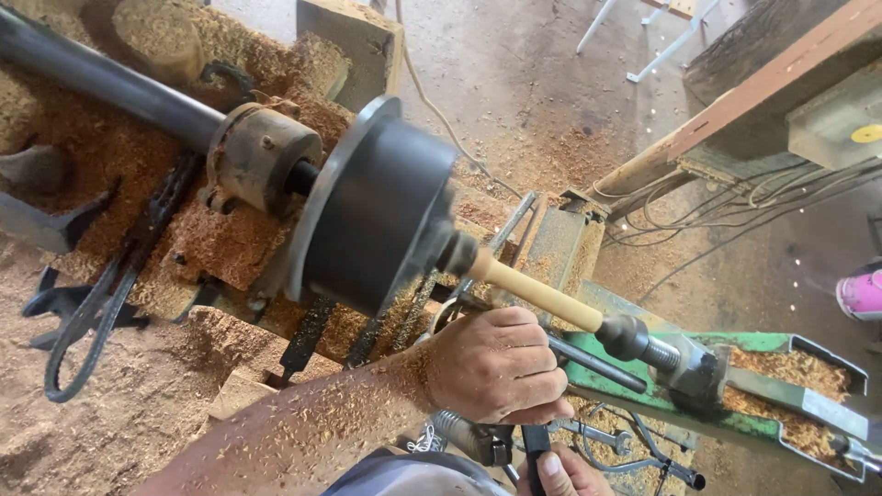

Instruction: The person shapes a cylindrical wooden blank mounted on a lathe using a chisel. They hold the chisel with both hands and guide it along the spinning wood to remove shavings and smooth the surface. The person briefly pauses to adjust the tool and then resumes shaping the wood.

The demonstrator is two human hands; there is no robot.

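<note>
Wooden spindle (533, 292), one; two hands (496, 366) below.

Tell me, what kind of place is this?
Probably a woodturning workshop. A pale wooden spindle sits mounted on a lathe, sawdust lies heaped around it, and the left hand is dusted with shavings.

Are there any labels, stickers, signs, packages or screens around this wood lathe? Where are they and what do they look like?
Round yellow sticker: upper right, on a pale grey-green box under a wooden beam; small disc, too small to show any marking.
Pink container: right edge, on the floor; rounded, bright pink with a white band, mostly cut off, so its kind cannot be told.
No signs or screens show.
</note>
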